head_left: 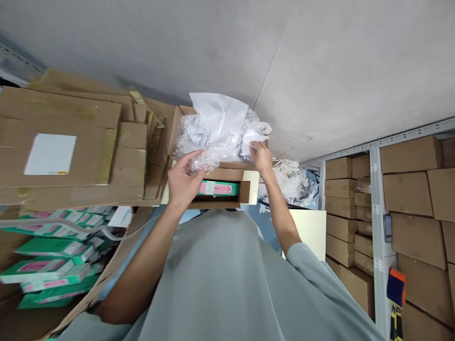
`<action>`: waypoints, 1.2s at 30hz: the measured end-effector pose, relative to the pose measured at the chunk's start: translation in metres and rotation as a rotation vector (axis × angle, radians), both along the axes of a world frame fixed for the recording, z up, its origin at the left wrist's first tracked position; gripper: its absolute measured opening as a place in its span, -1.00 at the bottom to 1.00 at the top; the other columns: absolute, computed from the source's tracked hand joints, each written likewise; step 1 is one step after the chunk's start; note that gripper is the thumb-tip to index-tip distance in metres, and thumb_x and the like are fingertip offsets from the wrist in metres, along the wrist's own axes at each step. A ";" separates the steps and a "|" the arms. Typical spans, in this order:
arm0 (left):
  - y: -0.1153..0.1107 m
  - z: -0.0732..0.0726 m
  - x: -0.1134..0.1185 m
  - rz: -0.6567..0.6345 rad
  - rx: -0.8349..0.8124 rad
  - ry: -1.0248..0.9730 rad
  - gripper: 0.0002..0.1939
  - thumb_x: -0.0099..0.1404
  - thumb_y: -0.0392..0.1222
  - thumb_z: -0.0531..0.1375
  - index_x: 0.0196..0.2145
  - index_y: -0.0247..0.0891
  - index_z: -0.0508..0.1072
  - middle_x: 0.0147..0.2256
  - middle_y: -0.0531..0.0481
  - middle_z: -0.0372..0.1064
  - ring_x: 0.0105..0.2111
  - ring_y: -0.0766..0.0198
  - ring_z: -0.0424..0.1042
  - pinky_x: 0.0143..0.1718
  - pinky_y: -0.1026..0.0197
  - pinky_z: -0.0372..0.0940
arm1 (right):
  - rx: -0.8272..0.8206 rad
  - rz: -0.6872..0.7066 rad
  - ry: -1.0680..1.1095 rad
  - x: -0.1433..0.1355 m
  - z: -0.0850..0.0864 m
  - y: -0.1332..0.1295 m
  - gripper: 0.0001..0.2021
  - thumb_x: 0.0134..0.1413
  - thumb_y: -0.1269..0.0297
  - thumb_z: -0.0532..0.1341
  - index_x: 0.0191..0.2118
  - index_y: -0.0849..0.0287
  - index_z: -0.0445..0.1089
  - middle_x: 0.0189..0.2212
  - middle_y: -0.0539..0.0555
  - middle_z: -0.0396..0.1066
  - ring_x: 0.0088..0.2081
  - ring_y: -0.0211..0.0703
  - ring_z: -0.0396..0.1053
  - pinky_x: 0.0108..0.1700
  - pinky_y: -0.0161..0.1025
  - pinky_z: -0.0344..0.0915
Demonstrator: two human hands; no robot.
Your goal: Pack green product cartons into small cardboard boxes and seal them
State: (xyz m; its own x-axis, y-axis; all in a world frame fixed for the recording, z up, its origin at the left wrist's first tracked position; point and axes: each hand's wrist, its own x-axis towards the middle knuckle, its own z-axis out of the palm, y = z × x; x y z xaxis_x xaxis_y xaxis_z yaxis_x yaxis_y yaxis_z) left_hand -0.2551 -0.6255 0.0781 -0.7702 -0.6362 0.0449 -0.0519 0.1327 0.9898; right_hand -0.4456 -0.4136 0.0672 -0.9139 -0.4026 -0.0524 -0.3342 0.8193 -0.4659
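My left hand (183, 182) is closed on a piece of clear bubble wrap (213, 154) above the near rim of a cardboard box. White paper (222, 113) and more bubble wrap fill that box (174, 130). At the box's right side, the fingers of my right hand (262, 157) are pinched on a crumpled piece of white paper (250, 141). Directly below both hands sits a smaller open carton (245, 192), close to my body. Inside it lies a green and pink product box (220, 188), partly covered by my left hand.
Flattened cardboard (85, 166) is stacked at the left, above a large carton of green and pink boxes (53, 265). Shredded paper (287, 182) fills a bin at the right. Shelves with brown cartons (408, 189) stand farther right. A wall (320, 71) rises behind the box.
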 end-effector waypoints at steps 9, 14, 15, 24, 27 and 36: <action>-0.027 -0.012 0.019 0.146 0.006 -0.025 -0.40 0.32 -0.06 0.46 0.24 -0.36 0.57 0.19 -0.26 0.67 0.21 -0.05 0.64 0.36 -0.10 0.53 | -0.384 -0.048 0.317 0.017 0.051 0.009 -0.49 0.73 0.01 -0.04 0.36 0.07 0.56 0.27 0.28 0.57 0.41 0.14 0.52 0.54 0.20 0.42; -0.033 -0.008 0.028 0.189 -0.008 0.038 -0.42 0.35 -0.07 0.43 0.24 -0.36 0.55 0.18 -0.26 0.66 0.20 -0.03 0.64 0.37 -0.09 0.51 | -0.418 0.098 0.293 0.023 0.071 -0.037 -0.53 0.74 0.02 -0.01 0.38 0.00 0.53 0.31 0.20 0.55 0.43 0.05 0.50 0.56 0.16 0.42; -0.034 -0.007 0.030 0.190 -0.003 0.047 -0.41 0.34 -0.07 0.44 0.25 -0.37 0.55 0.19 -0.27 0.66 0.20 -0.04 0.64 0.38 -0.09 0.50 | -0.403 0.116 0.271 0.021 0.068 -0.047 -0.55 0.73 0.05 0.00 0.37 0.01 0.54 0.32 0.20 0.55 0.43 0.03 0.50 0.57 0.13 0.41; -0.046 -0.017 0.062 0.178 0.013 0.018 -0.35 0.25 -0.02 0.44 0.27 -0.16 0.49 0.19 -0.22 0.65 0.20 -0.09 0.65 0.34 -0.16 0.52 | -0.186 0.038 0.218 0.030 0.031 -0.049 -0.51 0.61 0.11 0.25 0.49 0.08 0.43 0.55 0.37 0.26 0.64 0.33 0.17 0.63 0.43 0.21; -0.046 -0.022 0.079 0.083 0.007 -0.064 -0.31 0.21 -0.09 0.44 0.27 -0.13 0.42 0.14 -0.19 0.65 0.14 -0.04 0.67 0.26 -0.11 0.56 | -0.322 0.078 0.205 0.071 0.056 -0.028 -0.51 0.64 0.00 0.20 0.49 0.00 0.45 0.51 0.33 0.35 0.59 0.29 0.28 0.59 0.36 0.31; -0.022 -0.045 0.089 -0.424 0.039 -0.268 -0.43 0.22 -0.19 0.32 0.20 -0.15 0.45 0.17 -0.20 0.64 0.20 0.00 0.65 0.26 0.02 0.53 | -0.419 0.240 -0.342 0.166 0.036 0.014 -0.73 0.53 0.02 0.31 0.02 0.01 0.72 0.04 0.15 0.74 0.09 0.06 0.69 0.25 -0.03 0.61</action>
State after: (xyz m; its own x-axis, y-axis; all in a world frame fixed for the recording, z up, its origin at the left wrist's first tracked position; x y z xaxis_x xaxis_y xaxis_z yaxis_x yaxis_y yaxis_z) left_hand -0.1662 -0.6476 0.0329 -0.9425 -0.2619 -0.2078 -0.2549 0.1606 0.9535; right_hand -0.2794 -0.3998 0.1031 -0.7540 -0.6459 -0.1194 -0.2615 0.4620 -0.8475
